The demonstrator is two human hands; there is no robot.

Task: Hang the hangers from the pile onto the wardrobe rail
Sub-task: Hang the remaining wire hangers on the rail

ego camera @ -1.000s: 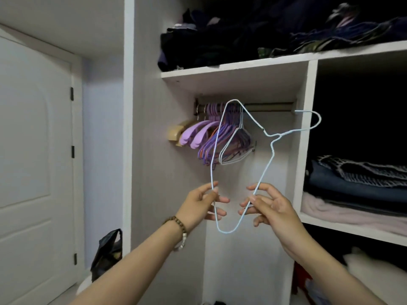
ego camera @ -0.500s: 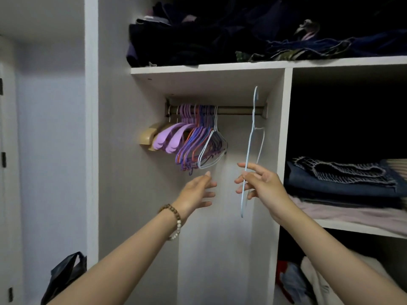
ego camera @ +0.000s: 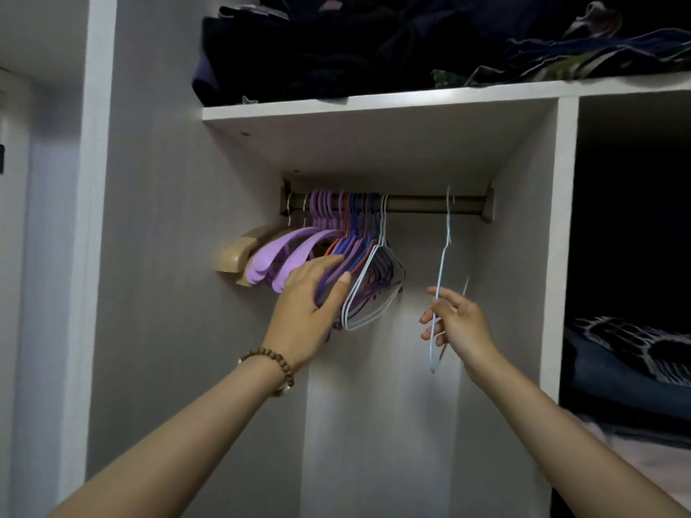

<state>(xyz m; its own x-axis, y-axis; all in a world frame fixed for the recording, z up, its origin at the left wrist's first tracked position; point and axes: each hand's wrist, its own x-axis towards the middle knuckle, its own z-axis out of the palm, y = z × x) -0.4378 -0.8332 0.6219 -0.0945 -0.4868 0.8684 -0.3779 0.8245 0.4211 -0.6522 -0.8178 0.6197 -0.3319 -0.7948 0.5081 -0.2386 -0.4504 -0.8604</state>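
The wardrobe [ego camera: 564,256] has one horizontal rail [ego camera: 418,203] mounted between its side panels; all positions below are given relative to this rail.

1. Directly above the rail: a white shelf [ego camera: 374,102] carrying a heap of dark clothes [ego camera: 336,43].
2. Right of the rail and lower, beyond the vertical divider: a separate compartment holding folded textiles [ego camera: 628,353].
3. On the left portion of the rail: a bunch of hangers [ego camera: 359,252], mostly purple with some blue and red, packed close together. A beige hanger [ego camera: 232,256] is at the far left end of the rail.
4. On the right portion of the rail, well apart from the bunch: the light blue wire hanger [ego camera: 442,263]. Its hook sits over the rail and its body hangs below, seen nearly edge-on.
5. Below the left portion of the rail: the left hand [ego camera: 306,308]. The fingers are extended, lying flat against the bunch, with the thumb spread out onto its right side.
6. Below the right portion of the rail: the right hand [ego camera: 463,323]. The fingers are partly extended and spread, crossing the lower wire of the light blue wire hanger. Whether they pinch it cannot be determined.
7. On the left wrist: a beaded bracelet [ego camera: 269,362].
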